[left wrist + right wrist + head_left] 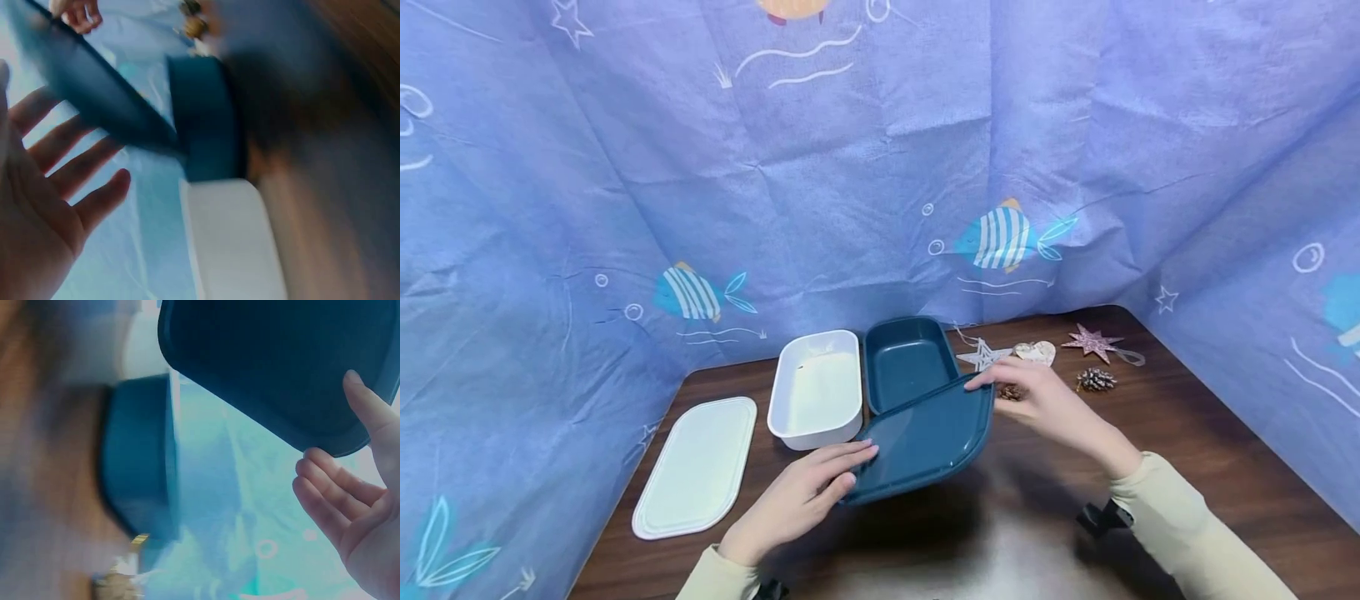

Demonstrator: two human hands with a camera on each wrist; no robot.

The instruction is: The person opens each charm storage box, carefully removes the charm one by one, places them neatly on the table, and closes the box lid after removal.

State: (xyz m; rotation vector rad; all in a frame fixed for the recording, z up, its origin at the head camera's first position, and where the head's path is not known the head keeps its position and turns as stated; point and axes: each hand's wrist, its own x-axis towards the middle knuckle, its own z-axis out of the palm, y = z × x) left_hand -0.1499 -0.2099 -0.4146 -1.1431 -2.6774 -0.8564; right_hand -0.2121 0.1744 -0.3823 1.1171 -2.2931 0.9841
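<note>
Tilted above the table, a dark blue lid (925,437) is between my two hands. My right hand (1045,396) pinches its right end, with the thumb on the underside and fingertips at the edge in the right wrist view. At the left end, my left hand (808,492) touches the lid with nearly straight fingers; their tips go behind the lid in the left wrist view. Behind the lid stands a dark blue container (910,358) without a cover, its near part hidden. Beside it sits a white container (817,387), uncovered.
A white lid (696,467) lies flat at the left. Toward the back right lie a silver star (983,357), a heart ornament (1037,353), a pink star (1092,342) and a pinecone (1096,380). Another pinecone (1011,392) is partly behind my right hand. A patterned blue curtain (850,208) hangs behind.
</note>
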